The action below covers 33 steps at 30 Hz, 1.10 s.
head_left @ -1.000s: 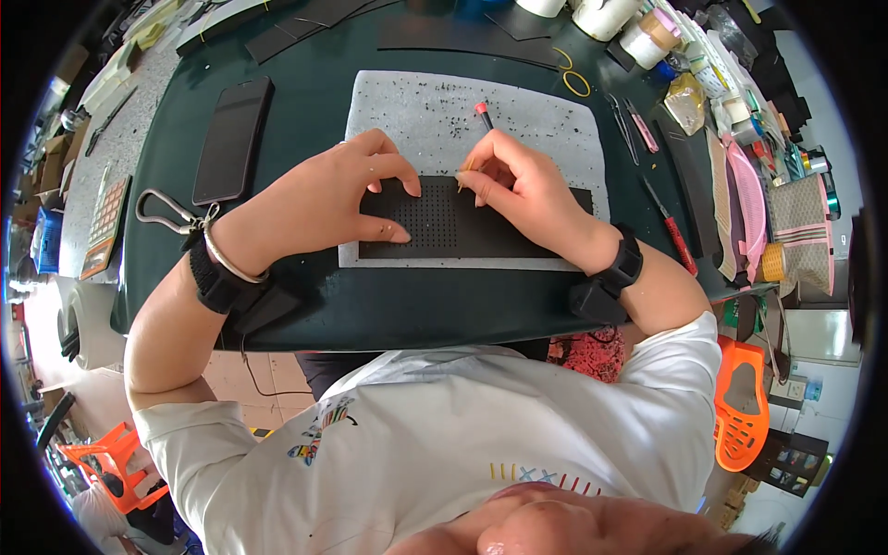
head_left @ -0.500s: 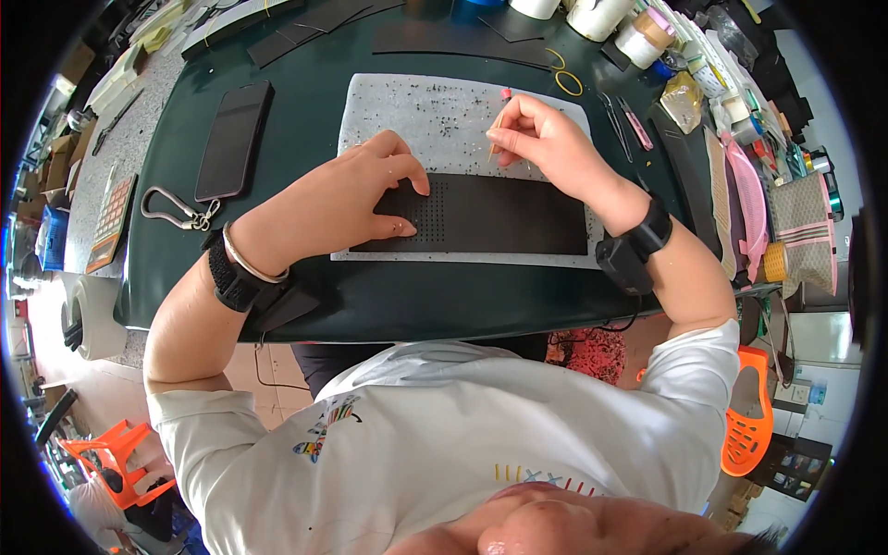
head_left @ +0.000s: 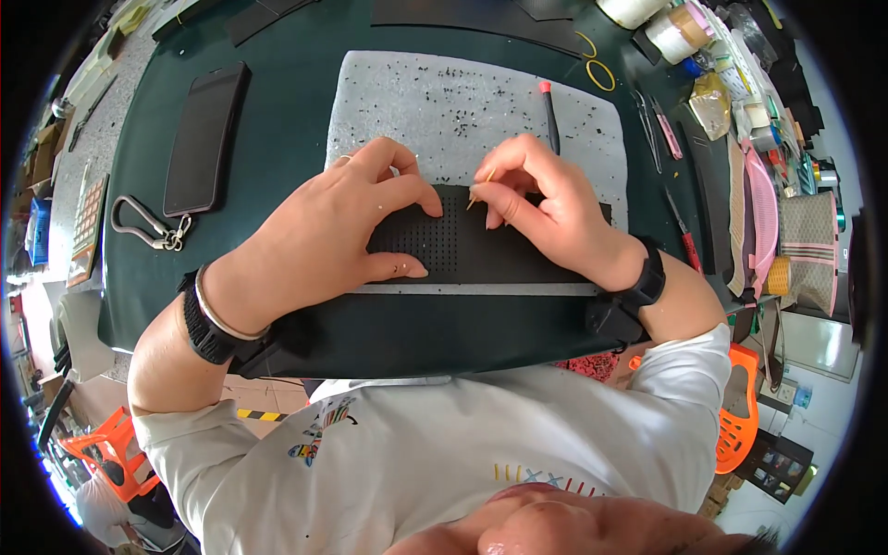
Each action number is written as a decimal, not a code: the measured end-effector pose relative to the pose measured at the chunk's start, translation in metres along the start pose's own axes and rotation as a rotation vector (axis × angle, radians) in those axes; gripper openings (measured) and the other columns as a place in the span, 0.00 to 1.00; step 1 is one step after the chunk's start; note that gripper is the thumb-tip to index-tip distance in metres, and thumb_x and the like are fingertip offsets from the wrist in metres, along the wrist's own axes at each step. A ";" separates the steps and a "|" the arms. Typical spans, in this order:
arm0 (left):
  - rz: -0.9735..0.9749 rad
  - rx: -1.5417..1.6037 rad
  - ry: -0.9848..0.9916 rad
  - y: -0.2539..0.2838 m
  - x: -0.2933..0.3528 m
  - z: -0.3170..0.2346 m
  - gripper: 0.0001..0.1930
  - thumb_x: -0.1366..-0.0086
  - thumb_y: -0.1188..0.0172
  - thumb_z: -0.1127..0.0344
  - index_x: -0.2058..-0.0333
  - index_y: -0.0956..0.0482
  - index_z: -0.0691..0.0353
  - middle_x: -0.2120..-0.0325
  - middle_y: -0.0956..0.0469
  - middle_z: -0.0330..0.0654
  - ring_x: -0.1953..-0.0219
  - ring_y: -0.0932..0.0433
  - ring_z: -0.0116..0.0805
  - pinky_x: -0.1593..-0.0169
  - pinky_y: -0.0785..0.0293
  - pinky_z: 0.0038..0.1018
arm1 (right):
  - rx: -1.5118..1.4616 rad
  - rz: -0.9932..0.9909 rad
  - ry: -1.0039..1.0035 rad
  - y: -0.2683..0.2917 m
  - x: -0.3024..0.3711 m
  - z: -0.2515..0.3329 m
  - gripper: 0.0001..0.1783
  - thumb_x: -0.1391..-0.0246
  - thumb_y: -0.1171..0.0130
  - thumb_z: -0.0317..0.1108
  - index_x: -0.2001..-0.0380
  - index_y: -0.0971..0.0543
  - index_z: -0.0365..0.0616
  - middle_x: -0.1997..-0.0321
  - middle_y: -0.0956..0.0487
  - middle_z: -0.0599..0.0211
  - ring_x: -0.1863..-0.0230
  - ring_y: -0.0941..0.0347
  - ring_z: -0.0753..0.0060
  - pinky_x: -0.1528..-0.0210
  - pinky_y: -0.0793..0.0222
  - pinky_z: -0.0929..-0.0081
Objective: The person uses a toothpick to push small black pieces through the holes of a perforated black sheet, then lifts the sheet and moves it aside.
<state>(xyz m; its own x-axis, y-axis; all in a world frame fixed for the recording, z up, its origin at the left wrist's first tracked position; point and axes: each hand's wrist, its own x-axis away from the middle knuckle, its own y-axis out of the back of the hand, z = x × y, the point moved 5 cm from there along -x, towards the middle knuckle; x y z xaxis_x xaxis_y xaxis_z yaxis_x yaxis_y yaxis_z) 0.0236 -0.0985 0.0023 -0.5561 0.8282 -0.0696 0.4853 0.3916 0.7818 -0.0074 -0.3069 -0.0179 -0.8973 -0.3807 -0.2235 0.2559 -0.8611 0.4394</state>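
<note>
A black rectangular sheet [head_left: 527, 259] with rows of small holes toward its left part lies on a white foam pad [head_left: 444, 125]. My left hand [head_left: 328, 227] rests over the sheet's left end, thumb and index finger spread on either side of the perforated patch. In my right hand [head_left: 550, 208] a thin wooden toothpick [head_left: 473, 197] is pinched between thumb and index finger. Its point is just right of the holes; whether it touches the sheet I cannot tell. Dark specks are scattered across the pad. A black-handled tool with a red end [head_left: 549, 111] lies behind my right hand.
To the left are a phone [head_left: 207, 139] and its strap [head_left: 143, 227]. Yellow-handled scissors [head_left: 599, 74], tweezers [head_left: 647, 129], a pink cutter [head_left: 666, 129] and a red-handled tool [head_left: 689, 248] lie to the right. Rolls and a pink-edged bag [head_left: 814, 245] crowd the right edge.
My right hand has come left and nearer, bringing the toothpick from above the pad to beside the holes. My left hand keeps its place on the sheet. The whole view has shifted slightly.
</note>
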 end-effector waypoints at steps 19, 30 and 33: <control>-0.014 0.002 0.013 -0.001 0.000 0.000 0.27 0.50 0.20 0.64 0.49 0.17 0.52 0.49 0.28 0.41 0.47 0.23 0.44 0.44 0.23 0.36 | 0.129 0.010 0.130 -0.002 0.002 0.001 0.08 0.35 0.37 0.20 0.56 0.24 0.40 0.58 0.18 0.61 0.70 0.20 0.77 0.67 0.24 0.81; -0.014 -0.026 0.001 -0.001 0.000 0.000 0.28 0.50 0.20 0.63 0.49 0.17 0.52 0.48 0.29 0.41 0.47 0.23 0.44 0.43 0.23 0.36 | 0.166 0.043 0.153 -0.002 0.001 0.003 0.09 0.35 0.36 0.21 0.56 0.25 0.40 0.58 0.17 0.63 0.69 0.20 0.77 0.66 0.25 0.81; -0.013 -0.029 -0.002 -0.001 0.000 -0.001 0.28 0.50 0.20 0.63 0.49 0.17 0.52 0.48 0.29 0.41 0.47 0.23 0.44 0.43 0.23 0.36 | 0.260 0.086 0.209 -0.003 0.002 0.005 0.09 0.35 0.36 0.21 0.56 0.25 0.40 0.58 0.18 0.62 0.69 0.20 0.77 0.66 0.25 0.81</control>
<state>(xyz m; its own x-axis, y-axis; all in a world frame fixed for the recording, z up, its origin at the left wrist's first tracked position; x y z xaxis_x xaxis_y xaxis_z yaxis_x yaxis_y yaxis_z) 0.0222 -0.0991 0.0021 -0.5607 0.8241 -0.0812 0.4585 0.3906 0.7983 -0.0117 -0.3038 -0.0154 -0.7765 -0.5323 -0.3371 0.2031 -0.7180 0.6657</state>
